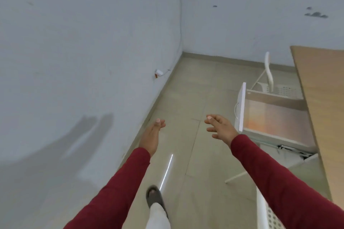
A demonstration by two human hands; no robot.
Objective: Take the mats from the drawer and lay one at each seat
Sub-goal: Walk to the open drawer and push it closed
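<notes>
A white drawer is pulled out from under the wooden table at the right, its front panel and handle facing left. Its pale inside shows an orange-tinted surface; I cannot tell if mats lie in it. My right hand hovers just left of the drawer front, fingers spread, holding nothing. My left hand is stretched out over the floor further left, fingers loosely apart, also holding nothing. Both arms wear dark red sleeves.
A white chair stands at the table beyond the drawer. Another white perforated chair is at the bottom right. A grey wall runs close on the left. My foot in a dark sandal is on the tiled floor.
</notes>
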